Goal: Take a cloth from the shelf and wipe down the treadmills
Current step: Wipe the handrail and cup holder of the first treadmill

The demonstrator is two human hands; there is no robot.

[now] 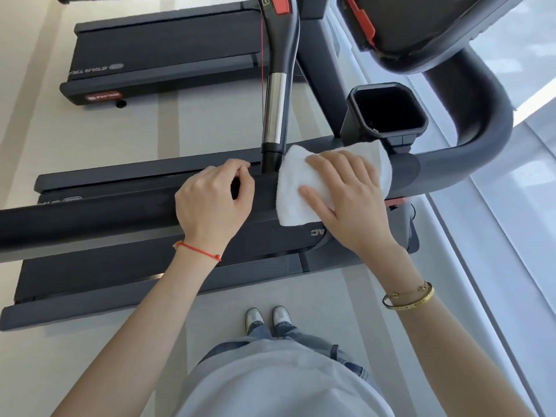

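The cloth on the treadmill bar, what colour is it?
White. The cloth shows plainly in the head view, under the right hand.

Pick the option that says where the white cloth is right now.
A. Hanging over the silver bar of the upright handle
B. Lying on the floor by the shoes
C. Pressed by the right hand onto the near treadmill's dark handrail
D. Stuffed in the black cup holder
C: the right hand lies with fingers spread on the white cloth, which is draped over the dark handrail beside the left hand.
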